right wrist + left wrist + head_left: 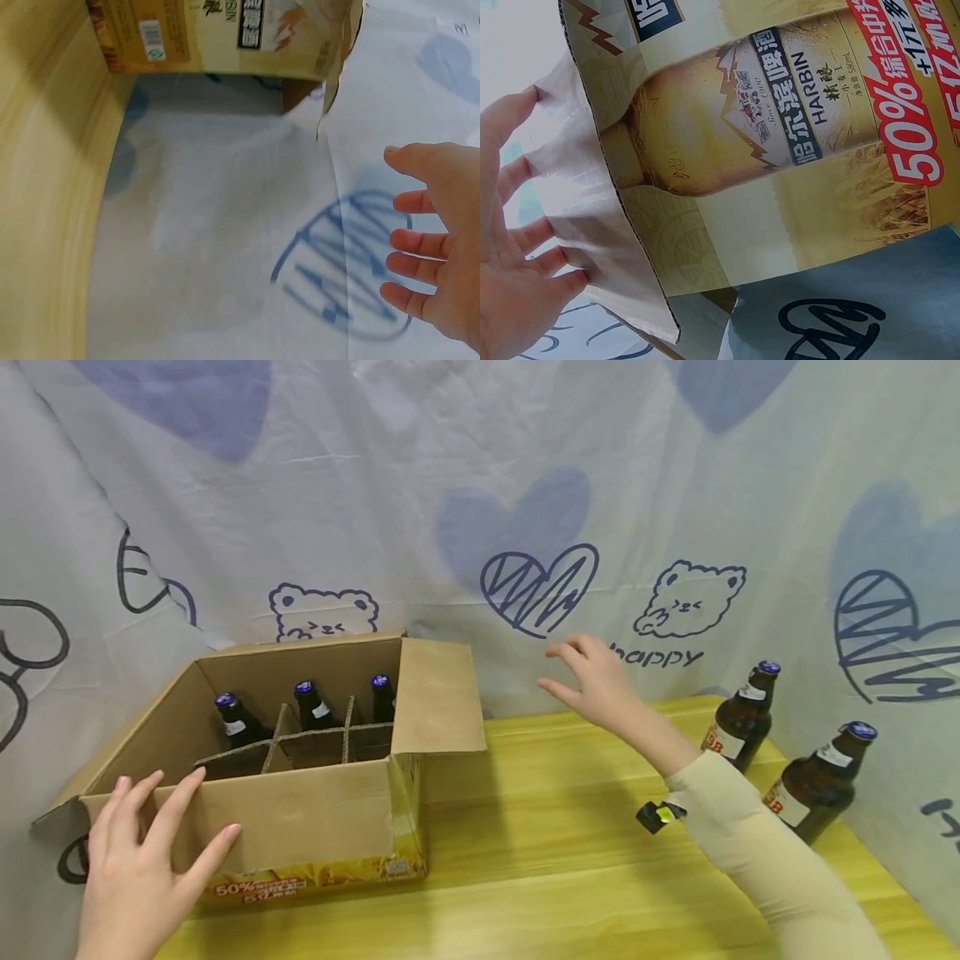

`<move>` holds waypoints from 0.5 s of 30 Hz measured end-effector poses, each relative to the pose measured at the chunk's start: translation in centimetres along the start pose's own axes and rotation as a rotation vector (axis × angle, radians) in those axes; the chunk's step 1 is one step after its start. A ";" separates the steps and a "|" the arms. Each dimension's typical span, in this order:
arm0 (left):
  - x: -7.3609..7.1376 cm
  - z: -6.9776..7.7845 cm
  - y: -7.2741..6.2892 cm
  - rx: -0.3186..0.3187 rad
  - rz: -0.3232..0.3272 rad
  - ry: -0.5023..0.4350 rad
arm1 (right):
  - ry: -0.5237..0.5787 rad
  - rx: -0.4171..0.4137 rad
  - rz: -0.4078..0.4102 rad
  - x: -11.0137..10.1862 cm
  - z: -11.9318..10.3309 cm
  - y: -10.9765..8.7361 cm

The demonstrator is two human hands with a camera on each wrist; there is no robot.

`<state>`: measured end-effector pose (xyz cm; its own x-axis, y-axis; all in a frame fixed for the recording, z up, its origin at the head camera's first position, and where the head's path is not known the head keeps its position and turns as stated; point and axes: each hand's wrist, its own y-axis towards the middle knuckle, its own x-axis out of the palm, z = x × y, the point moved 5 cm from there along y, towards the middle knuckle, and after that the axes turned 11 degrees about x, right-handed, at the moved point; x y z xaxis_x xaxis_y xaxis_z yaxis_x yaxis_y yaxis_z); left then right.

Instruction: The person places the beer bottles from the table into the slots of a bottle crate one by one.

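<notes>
An open cardboard beer box (300, 827) stands at the left of the head view, with dividers inside. Three dark bottles (315, 714) with blue caps show in its far row; the near compartments are partly hidden by the front flap. My left hand (142, 852) rests with spread fingers on that front flap (592, 210), as the left wrist view also shows. To the right of the box, my right hand (596, 685) hovers above the table with its fingers apart and holds nothing. In the right wrist view the same hand (442, 240) is apart from the box (225, 37).
Two brown bottles (821, 781) with blue caps stand at the table's right side, beside my right forearm. The yellow wood-grain table (525, 860) reaches back to a printed curtain (420, 527). The box's right flap (441, 697) sticks out over the table.
</notes>
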<state>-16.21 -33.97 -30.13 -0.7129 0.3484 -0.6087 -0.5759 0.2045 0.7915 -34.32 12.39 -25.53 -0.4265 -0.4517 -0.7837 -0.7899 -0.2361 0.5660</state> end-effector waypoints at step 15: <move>0.1 0.2 0.0 0.058 0.084 0.043 | 0.044 0.357 0.310 -6.9 10.6 -9.2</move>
<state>-16.25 -33.76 -30.20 -0.7752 0.3268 -0.5406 -0.4901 0.2289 0.8411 -28.76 26.83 -28.03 -0.6529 -0.4922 -0.5757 -0.7337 0.2225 0.6419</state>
